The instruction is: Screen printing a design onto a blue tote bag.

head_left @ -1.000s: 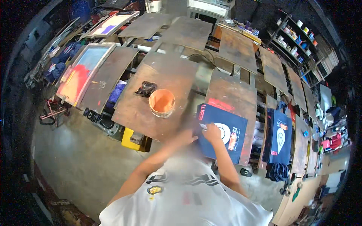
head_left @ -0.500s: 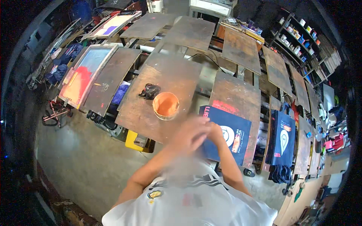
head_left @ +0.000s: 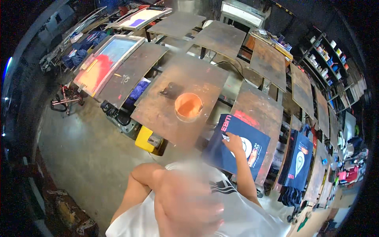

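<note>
My right hand reaches over a navy blue fabric bag with a round white print and pink lettering. Its fingers are pinched on a small pale scrap, too small to name, just above the cloth. The bag lies tilted on a stained board, overhanging the near edge. Close in front of my chest, my left hand is raised and bent back toward me; motion blur hides what its fingers do. An orange-stained tub stands on the board left of the bag, beside a dark crumpled thing.
More dark boards stand in rows. On the left is a framed screen with red ink; a yellow container sits below the tub's board. Several printed navy bags hang over a board at right. Shelves hold bottles.
My hands, together at the bag's left edge before, are now apart. The left has come back toward my chest; the right is over the bag's print. The whole view has shifted somewhat.
</note>
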`<state>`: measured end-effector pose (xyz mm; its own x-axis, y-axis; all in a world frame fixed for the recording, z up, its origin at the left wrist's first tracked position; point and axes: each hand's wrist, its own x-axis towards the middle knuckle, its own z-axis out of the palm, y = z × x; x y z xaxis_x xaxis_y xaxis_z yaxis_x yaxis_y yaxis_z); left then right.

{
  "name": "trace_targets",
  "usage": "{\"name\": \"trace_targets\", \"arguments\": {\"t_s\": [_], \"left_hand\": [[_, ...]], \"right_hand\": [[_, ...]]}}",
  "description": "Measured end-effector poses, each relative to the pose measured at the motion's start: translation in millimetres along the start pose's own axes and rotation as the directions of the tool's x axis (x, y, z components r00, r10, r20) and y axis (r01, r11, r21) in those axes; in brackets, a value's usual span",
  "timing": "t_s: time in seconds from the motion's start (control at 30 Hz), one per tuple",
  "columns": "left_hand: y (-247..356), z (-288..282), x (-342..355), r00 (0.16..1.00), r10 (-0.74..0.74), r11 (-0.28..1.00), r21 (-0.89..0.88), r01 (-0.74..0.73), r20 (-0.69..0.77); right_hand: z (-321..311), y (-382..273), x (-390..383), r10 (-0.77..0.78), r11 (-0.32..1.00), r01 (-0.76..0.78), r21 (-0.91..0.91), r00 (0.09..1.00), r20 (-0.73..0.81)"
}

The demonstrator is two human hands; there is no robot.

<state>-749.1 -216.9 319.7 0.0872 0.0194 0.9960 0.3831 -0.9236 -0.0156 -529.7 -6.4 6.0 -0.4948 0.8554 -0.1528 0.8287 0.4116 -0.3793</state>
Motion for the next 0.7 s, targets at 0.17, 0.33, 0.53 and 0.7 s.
{"name": "trace_targets", "arguments": {"t_s": [0.17, 0.33, 0.53, 0.7], "left_hand": [[-1, -13, 9, 0.987, 0.120, 0.991, -0.068, -0.113, 0.109], [0, 17, 31, 0.998, 0.025, 0.978, -0.207, -0.035, -0.052], [27, 60, 38, 0.759, -0.583, 0.808, -0.102, 0.581, -0.290], [-45, 115, -120, 0.512, -0.767, 0.604, 0.163, 0.780, 0.387]], "right_hand": [[2, 7, -3, 0.005, 1.000, -0.005, 0.004, 1.000, -0.009], [3, 10, 0, -0.022, 1.000, 0.022, -0.006, 1.000, -0.021], [-2, 20, -10, -0.022, 0.993, 0.026, 0.115, 0.999, -0.033], [-14, 52, -45, -0.057, 0.944, 0.106, 0.313, 0.985, -0.164]]}}
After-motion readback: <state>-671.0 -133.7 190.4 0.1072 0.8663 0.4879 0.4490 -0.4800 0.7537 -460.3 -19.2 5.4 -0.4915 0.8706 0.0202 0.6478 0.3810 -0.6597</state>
